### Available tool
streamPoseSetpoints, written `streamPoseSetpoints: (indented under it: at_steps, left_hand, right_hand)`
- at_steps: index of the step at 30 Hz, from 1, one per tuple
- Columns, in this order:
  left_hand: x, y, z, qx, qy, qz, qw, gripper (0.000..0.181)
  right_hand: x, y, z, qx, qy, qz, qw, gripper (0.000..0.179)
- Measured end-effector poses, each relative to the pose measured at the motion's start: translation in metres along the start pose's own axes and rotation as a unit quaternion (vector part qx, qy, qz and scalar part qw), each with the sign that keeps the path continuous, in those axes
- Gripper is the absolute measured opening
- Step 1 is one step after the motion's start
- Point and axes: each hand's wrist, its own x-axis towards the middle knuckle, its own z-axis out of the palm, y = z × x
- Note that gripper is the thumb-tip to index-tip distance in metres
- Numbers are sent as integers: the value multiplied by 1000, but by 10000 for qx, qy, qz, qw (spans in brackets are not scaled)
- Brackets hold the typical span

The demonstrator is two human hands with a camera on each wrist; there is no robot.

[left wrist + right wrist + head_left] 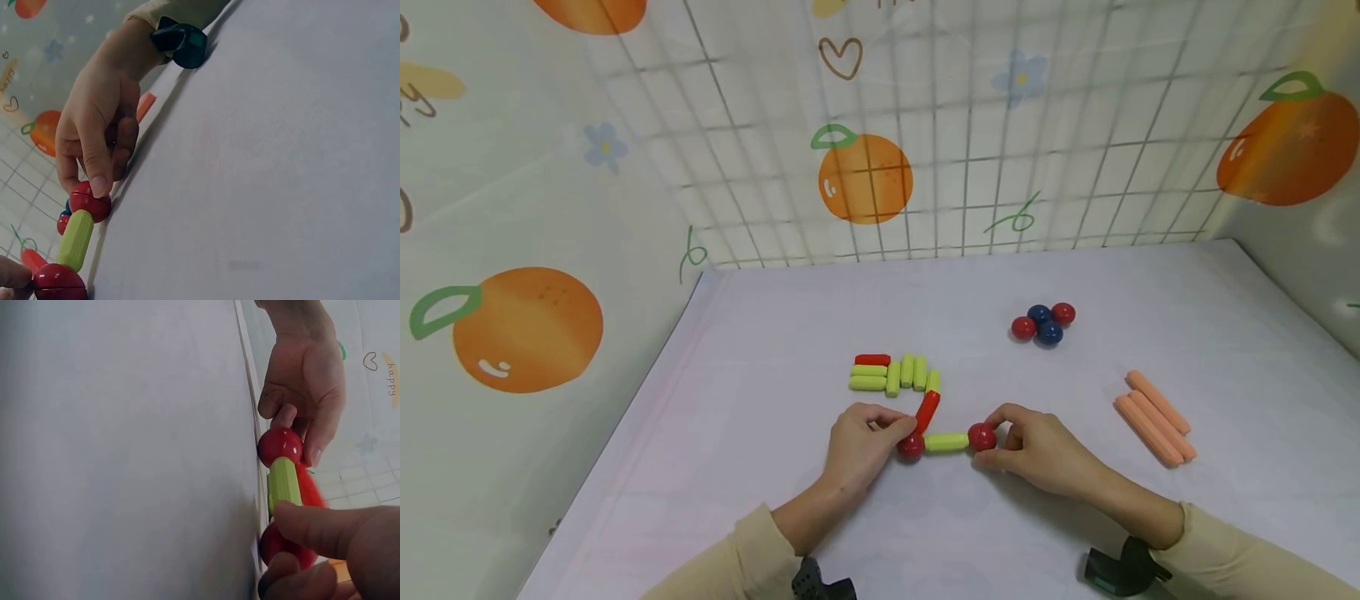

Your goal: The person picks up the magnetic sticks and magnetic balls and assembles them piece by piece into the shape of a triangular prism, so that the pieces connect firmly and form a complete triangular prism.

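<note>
Slanting inward from the near edge, the left sleeve (730,554) and right sleeve (1247,550) carry both forearms over the pale desk (760,350); a dark device (1120,573) sits at each wrist. The left hand (861,446) is angled away and to the right, its grip pinching the left red ball (911,448) between thumb and fingers. The right hand (1045,450) reaches in from the right, back uppermost; its grip pinches the right red ball (982,437), thumb on the near side, index finger on the far side. A yellow-green rod (946,442) lies between the two balls, touching both. A slanted red rod (928,410) extends from the left red ball away from the person; whether it is fixed there cannot be determined. Well to the right, three orange rods (1161,426) lie side by side. Beyond the left hand are six yellow-green rods (907,371), with a second red rod (872,359) at their far left. Farther back, right of these, two red and two blue balls (1049,334) are clustered. A printed sheet (760,187) stands at the rear.
</note>
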Motion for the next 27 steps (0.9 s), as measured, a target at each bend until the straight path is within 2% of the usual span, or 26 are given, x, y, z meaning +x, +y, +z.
streamPoseSetpoints:
  at_steps: [7,12,15,19,22,27]
  left_hand:
    - [0,-2,-2,216,-74,72,9997,14]
    - [0,0,-3,891,-411,187,9950,30]
    - [1,3,-3,1082,-677,238,9915,35]
    - [3,5,-1,1165,-997,213,9879,34]
    - [4,6,0,1213,-1124,133,9861,33]
    - [4,7,1,795,-1195,-187,9895,30]
  right_hand:
    - [0,0,0,-18,-2,-11,10000,42]
    - [0,0,0,-69,22,-70,9999,41]
    - [-2,1,-1,-56,33,-59,10000,41]
    - [-4,1,-1,-40,8,-39,10000,40]
    - [-6,2,-1,-56,12,-42,10000,40]
    - [-8,3,-1,-71,34,-50,10000,39]
